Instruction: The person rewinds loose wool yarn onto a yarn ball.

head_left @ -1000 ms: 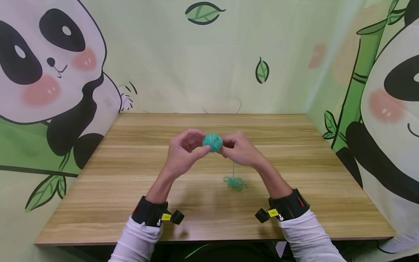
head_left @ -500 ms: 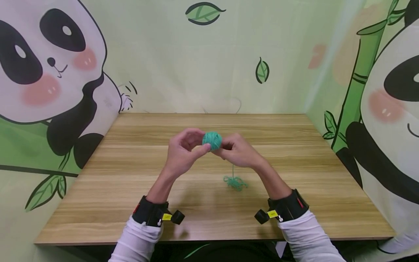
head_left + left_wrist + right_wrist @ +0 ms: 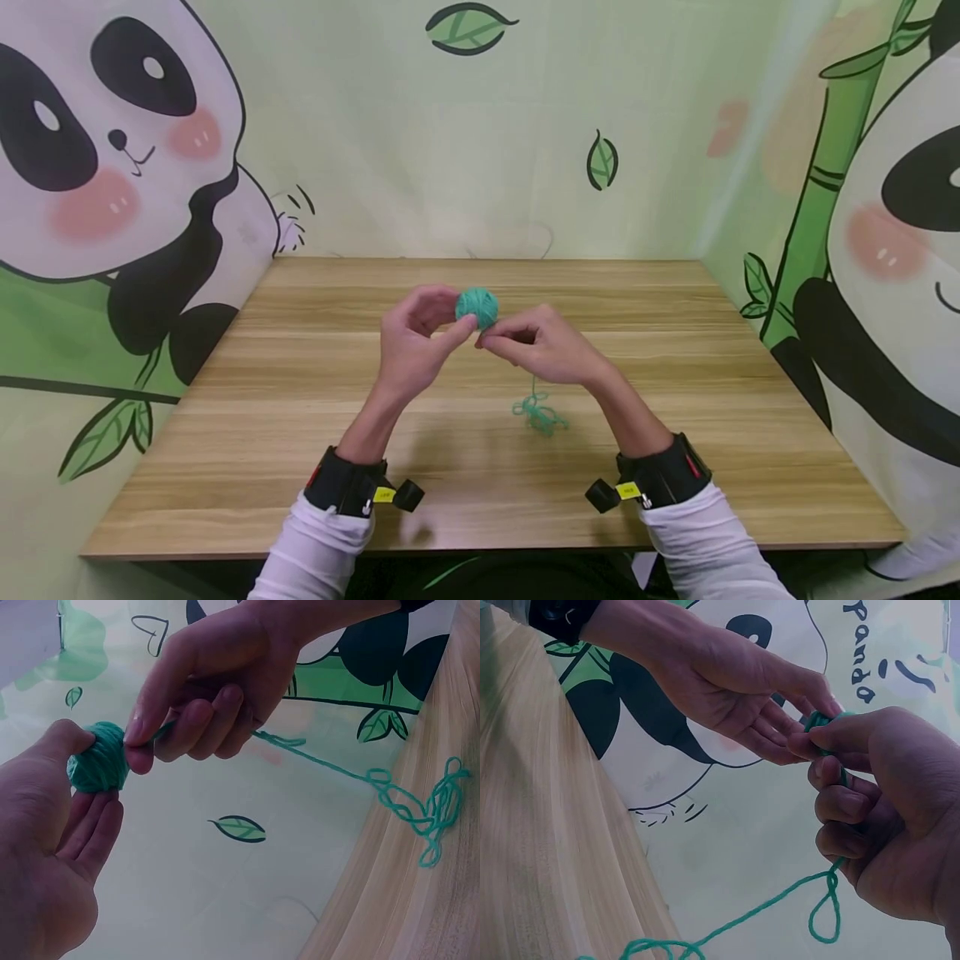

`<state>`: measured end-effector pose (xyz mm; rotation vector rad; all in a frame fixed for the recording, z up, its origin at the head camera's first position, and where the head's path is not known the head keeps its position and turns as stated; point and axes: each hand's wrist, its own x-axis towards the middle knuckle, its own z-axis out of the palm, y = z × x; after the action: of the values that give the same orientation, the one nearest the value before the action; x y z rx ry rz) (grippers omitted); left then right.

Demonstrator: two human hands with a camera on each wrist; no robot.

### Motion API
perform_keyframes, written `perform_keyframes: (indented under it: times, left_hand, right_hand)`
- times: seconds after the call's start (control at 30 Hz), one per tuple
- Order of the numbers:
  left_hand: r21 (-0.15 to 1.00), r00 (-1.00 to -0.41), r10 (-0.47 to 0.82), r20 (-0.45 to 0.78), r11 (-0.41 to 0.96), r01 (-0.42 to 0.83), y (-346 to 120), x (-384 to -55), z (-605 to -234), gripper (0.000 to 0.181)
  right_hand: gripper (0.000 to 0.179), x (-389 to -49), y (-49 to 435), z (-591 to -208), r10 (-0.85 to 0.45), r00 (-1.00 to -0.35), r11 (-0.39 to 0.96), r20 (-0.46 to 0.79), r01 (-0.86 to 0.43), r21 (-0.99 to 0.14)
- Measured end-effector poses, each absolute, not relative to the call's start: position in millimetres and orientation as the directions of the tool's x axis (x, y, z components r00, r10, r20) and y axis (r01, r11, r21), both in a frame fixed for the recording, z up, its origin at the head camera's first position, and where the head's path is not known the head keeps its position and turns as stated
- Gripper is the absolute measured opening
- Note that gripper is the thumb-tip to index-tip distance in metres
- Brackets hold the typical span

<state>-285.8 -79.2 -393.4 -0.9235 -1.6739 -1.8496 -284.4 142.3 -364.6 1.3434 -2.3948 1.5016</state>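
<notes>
A small teal ball of yarn (image 3: pixel 477 307) is held up above the table, between the thumb and fingers of my left hand (image 3: pixel 414 342). My right hand (image 3: pixel 551 346) pinches the yarn strand close beside the ball, thumb against index finger. In the left wrist view the strand (image 3: pixel 326 761) passes through the curled fingers of the right hand (image 3: pixel 217 682) and runs down to a loose tangle of yarn (image 3: pixel 435 810) on the table. A small loop (image 3: pixel 825 919) hangs from the strand just below the right hand in the right wrist view.
The wood-grain table (image 3: pixel 300 467) stretches beneath both hands, its front edge near the body. A panda-printed backdrop (image 3: pixel 525 125) stands behind the table and along its sides. Black wrist straps (image 3: pixel 348 483) carry small cameras.
The ball has shifted slightly up and to the left with my left hand. The right fingertips have moved left, from behind the ball to its near lower side.
</notes>
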Motion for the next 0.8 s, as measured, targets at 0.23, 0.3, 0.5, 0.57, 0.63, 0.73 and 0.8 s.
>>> perform_keyframes:
  times: [0.23, 0.3, 0.5, 0.57, 0.63, 0.73, 0.8]
  left_hand:
    - [0.666, -0.662, 0.078, 0.745, -0.117, 0.736, -78.2, -286.5, -392.8, 0.031]
    - [0.664, -0.660, 0.076, 0.747, -0.114, 0.739, -77.9, -287.0, -393.1, 0.031]
    - [0.655, -0.652, 0.068, 0.756, -0.120, 0.746, -77.1, -289.4, -396.3, 0.031]
    - [0.649, -0.646, 0.067, 0.760, -0.119, 0.751, -77.1, -290.1, -397.1, 0.031]
    - [0.645, -0.642, 0.067, 0.764, -0.111, 0.756, -77.1, -290.7, -397.6, 0.031]
    - [0.646, -0.643, 0.066, 0.763, -0.099, 0.757, -76.8, -290.8, -397.8, 0.031]
    - [0.650, -0.646, 0.067, 0.760, -0.091, 0.755, -76.5, -289.7, -396.7, 0.031]
  right_hand:
    - [0.020, -281.6, 144.7, -359.3, -0.657, -0.615, 0.159, 0.436, -0.678, -0.718]
    - [0.020, -280.7, 144.7, -358.1, -0.657, -0.612, 0.153, 0.439, -0.679, -0.718]
    - [0.019, -275.6, 144.2, -352.8, -0.655, -0.605, 0.134, 0.452, -0.682, -0.719]
    - [0.018, -273.9, 144.5, -351.2, -0.653, -0.603, 0.127, 0.458, -0.683, -0.719]
    - [0.018, -271.8, 144.6, -349.2, -0.652, -0.600, 0.121, 0.464, -0.686, -0.718]
    - [0.017, -269.6, 145.1, -346.9, -0.655, -0.587, 0.106, 0.475, -0.694, -0.712]
    - [0.017, -267.9, 144.9, -345.1, -0.658, -0.575, 0.097, 0.487, -0.706, -0.702]
